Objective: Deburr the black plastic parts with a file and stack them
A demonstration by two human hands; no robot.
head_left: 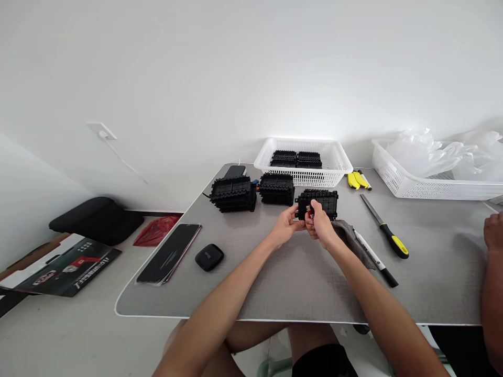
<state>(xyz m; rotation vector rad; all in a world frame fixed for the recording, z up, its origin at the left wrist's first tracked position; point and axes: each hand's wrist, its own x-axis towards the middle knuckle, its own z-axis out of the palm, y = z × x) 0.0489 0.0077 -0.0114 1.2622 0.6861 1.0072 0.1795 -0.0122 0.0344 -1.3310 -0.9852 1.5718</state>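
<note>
My left hand [286,228] is closed on the lower left edge of a black ribbed plastic part [327,203], which is held up above the table. In my right hand [321,226] is a small red lighter [309,210] with a metal top, its thumb on top and its body partly hidden by the fingers. The lighter is up against the near face of the part. Behind it, more black ribbed plastic shows, partly covered. Two stacks of similar black parts, a left stack [232,195] and a middle stack [277,188], stand to the left of my hands.
A white basket [341,170] holds more black parts. Another white basket [440,189] holds plastic bags. On the right lie a file [387,233], marker [377,259], grey cloth [349,238] and yellow tool [357,180]. A phone [168,254] and black case [209,257] lie left. Another person's arm [493,283] rests far right.
</note>
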